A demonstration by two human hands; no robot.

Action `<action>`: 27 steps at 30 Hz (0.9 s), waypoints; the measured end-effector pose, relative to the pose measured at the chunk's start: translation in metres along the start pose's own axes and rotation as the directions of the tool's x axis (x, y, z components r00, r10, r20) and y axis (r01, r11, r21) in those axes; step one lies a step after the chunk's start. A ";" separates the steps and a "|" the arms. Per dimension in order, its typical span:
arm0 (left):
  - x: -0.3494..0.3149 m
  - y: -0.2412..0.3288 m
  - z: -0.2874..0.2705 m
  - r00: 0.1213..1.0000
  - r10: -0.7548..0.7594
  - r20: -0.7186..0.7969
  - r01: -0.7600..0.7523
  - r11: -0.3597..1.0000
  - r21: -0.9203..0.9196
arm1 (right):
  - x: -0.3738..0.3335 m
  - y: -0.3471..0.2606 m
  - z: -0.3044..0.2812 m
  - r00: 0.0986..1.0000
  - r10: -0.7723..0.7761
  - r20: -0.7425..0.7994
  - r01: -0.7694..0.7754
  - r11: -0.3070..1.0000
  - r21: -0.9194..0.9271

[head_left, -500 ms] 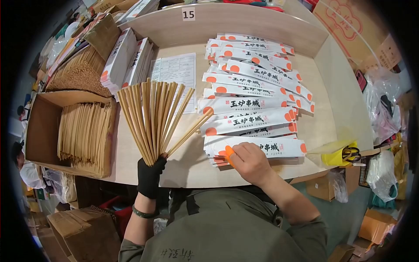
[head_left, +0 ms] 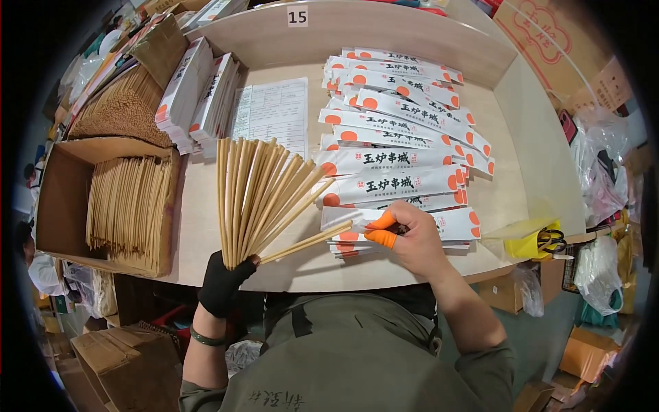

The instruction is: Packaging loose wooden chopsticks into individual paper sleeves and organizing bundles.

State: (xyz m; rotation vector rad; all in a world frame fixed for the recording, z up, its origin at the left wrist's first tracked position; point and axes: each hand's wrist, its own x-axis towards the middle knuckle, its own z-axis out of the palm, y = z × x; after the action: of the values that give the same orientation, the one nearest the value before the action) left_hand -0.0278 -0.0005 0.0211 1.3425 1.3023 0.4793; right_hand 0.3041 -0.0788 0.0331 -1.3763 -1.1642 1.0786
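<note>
Chopsticks [head_left: 240, 206] swung rightward, gripped in left hand [head_left: 228, 283] near table edge [head_left: 302, 288], right hand [head_left: 410, 235] pinching sleeve [head_left: 334, 215], bare tabletop [head_left: 305, 268] between

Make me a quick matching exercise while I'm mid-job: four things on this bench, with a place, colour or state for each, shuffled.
Column one
1. Left hand
2. Right hand
3. Open cardboard box
4. Printed sheet

Column two
A. Wears orange finger covers
B. Lies flat on the table, beyond the fanned wooden chopsticks
C. Wears a black glove
D. Stands at the table's left side, holding a mass of thin sticks

Right pairs: 1-C, 2-A, 3-D, 4-B
</note>
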 end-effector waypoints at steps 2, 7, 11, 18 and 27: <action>-0.001 0.010 -0.003 0.998 0.066 0.013 -0.067 0.996 0.054 | -0.002 0.004 -0.003 0.999 -0.038 0.007 0.038 0.991 -0.132; -0.001 0.013 -0.009 0.961 0.271 -0.060 -0.248 0.935 0.255 | -0.005 -0.009 -0.004 0.955 -0.279 0.104 0.295 0.842 -0.453; 0.010 0.016 0.002 0.873 0.468 -0.136 -0.378 0.827 0.417 | 0.001 -0.010 0.008 0.850 -0.523 0.071 0.460 0.669 -0.583; 0.041 0.043 0.034 0.879 0.412 -0.241 -0.470 0.833 -0.290 | 0.032 -0.083 -0.031 0.681 -0.694 0.234 0.468 0.166 -0.868; 0.047 0.068 0.095 0.944 0.312 -0.104 -0.303 0.702 -0.644 | 0.044 -0.044 0.017 0.695 -0.600 0.396 0.639 0.263 -0.723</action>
State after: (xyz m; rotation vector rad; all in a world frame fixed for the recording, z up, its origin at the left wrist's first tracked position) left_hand 0.0953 0.0176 0.0365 0.9448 0.7625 1.0551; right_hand 0.2886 -0.0305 0.0742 -1.2944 -2.1864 -0.1386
